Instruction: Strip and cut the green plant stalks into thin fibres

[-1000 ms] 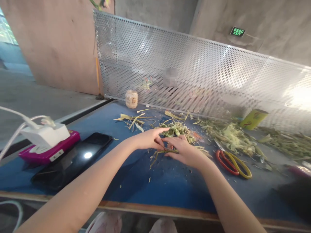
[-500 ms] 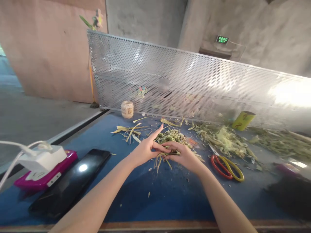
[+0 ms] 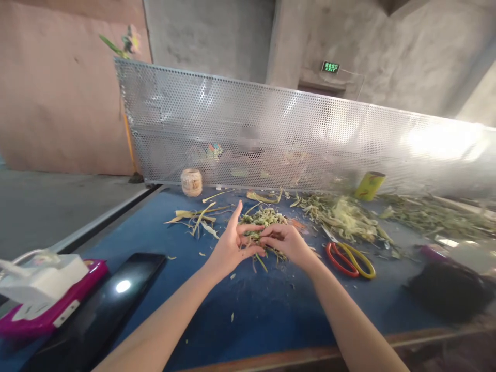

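Note:
My left hand (image 3: 231, 243) is over the blue tabletop, thumb pointing up and fingers spread, curved towards the other hand. Facing it, my right hand (image 3: 284, 241) has its fingertips pinched together on thin plant bits, whose exact shape is partly hidden. Between and just beyond both hands lies a small heap of chopped green-yellow plant pieces (image 3: 267, 217). A few thin stems (image 3: 260, 262) stick out below the fingers. To the right of my right hand rest scissors (image 3: 351, 259) with one red and one yellow handle.
Dried stalks (image 3: 196, 217) lie to the left, near a twine-wrapped jar (image 3: 191, 183). A larger leafy pile (image 3: 337, 214) and a yellow-green cylinder (image 3: 370, 186) are at the right. A black phone (image 3: 101, 305) and magenta power strip (image 3: 58, 312) sit front left. A perforated metal screen (image 3: 232, 113) borders the back.
The view has turned slightly to the right. My left fingers have spread apart from the right fingertips, which they were meeting before. The right hand stays pinched over the plant pieces.

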### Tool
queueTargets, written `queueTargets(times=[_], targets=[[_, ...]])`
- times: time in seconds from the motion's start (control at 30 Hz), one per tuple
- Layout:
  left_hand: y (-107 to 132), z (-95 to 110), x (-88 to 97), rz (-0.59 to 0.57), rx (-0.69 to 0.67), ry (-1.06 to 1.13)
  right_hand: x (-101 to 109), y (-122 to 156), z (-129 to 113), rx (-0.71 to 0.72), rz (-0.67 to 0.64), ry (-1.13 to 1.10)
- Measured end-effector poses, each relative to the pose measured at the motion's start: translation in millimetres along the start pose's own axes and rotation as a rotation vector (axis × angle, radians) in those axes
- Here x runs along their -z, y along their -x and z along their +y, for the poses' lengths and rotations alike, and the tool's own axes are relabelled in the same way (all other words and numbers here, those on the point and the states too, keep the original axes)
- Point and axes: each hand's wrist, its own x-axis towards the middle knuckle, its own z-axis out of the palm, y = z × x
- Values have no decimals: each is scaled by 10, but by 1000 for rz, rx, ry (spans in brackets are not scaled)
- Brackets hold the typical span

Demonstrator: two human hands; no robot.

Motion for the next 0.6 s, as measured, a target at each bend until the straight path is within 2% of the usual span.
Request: queueTargets(times=[0.2,0.33,0.47,0.53,0.6], targets=[[-23,-98,-32,91,127,-39,-16,-54,88,31,221,60],[-30,-116,-4,190,85,-279,3,-68,114,44,325,75],[-3,-61,7,241,-74,-720,29,-52,92,65,437,163],[17,-37,5,199,-227,-925,31,-45,90,72,444,201],[44,-27,-4,107,-401,-1081,22,-41,100,72,410,224]])
